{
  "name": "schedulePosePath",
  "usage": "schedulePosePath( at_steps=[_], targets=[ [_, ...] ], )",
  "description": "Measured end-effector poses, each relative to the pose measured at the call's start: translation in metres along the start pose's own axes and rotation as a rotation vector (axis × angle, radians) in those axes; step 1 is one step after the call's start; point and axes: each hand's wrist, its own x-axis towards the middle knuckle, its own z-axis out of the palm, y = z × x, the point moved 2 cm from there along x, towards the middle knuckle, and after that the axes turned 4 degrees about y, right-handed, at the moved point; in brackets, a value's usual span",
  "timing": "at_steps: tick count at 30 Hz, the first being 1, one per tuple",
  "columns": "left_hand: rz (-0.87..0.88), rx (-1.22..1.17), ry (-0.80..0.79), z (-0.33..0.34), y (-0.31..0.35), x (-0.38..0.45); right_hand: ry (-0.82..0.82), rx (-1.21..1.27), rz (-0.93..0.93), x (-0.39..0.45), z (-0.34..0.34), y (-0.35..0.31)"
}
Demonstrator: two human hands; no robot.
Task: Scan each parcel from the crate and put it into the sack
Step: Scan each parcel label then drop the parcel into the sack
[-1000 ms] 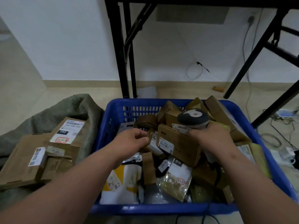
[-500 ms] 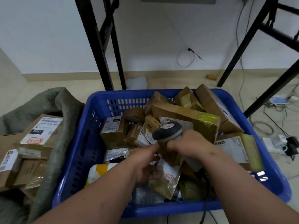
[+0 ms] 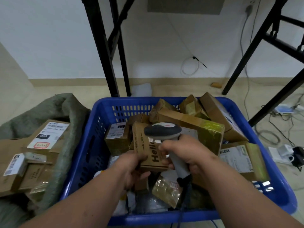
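A blue plastic crate (image 3: 92, 145) in front of me is heaped with brown cardboard parcels and a few plastic mailers. My left hand (image 3: 131, 168) grips a small brown box printed "Hello" (image 3: 144, 145), raised above the heap. My right hand (image 3: 189, 155) grips the handle of a grey-and-black barcode scanner (image 3: 162, 130), whose head sits over the top of that box. To the left lies the open grey-green sack (image 3: 54, 109), holding several labelled cardboard parcels (image 3: 47, 135).
Black metal table legs (image 3: 102, 46) stand just behind the crate and at the right. Cables and a power strip (image 3: 286, 152) lie on the floor to the right. A white wall closes the back.
My left hand has picked the "Hello" box out of the heap and lifted it. The scanner in my right hand has come over it. The view shifted slightly right.
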Motion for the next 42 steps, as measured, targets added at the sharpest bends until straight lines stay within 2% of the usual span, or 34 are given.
schedulePosePath(
  at_steps=[5, 12, 15, 21, 29, 36, 42],
  targets=[
    [0.202, 0.06, 0.021, -0.04, 0.04, -0.036, 0.096, 0.084, -0.102, -0.013, -0.012, -0.021],
    [0.395, -0.004, -0.045, -0.092, 0.073, -0.099, 0.044, 0.113, -0.242, -0.049, 0.011, -0.04],
    [0.44, -0.008, -0.019, -0.112, 0.074, -0.114, 0.038, 0.108, -0.303, -0.064, 0.022, -0.047],
    [0.341, -0.215, 0.047, -0.15, 0.07, -0.126, 0.071, 0.238, -0.358, -0.077, 0.034, -0.057],
    [0.256, -0.355, -0.109, -0.176, 0.076, -0.128, 0.076, 0.408, -0.435, -0.062, 0.057, -0.071],
    [0.1, -0.411, -0.273, -0.19, 0.074, -0.135, -0.105, 0.403, -0.431, -0.055, 0.078, -0.08],
    [0.243, -0.406, -0.43, -0.199, 0.079, -0.147, -0.117, 0.522, -0.384, -0.054, 0.092, -0.085]
  ],
)
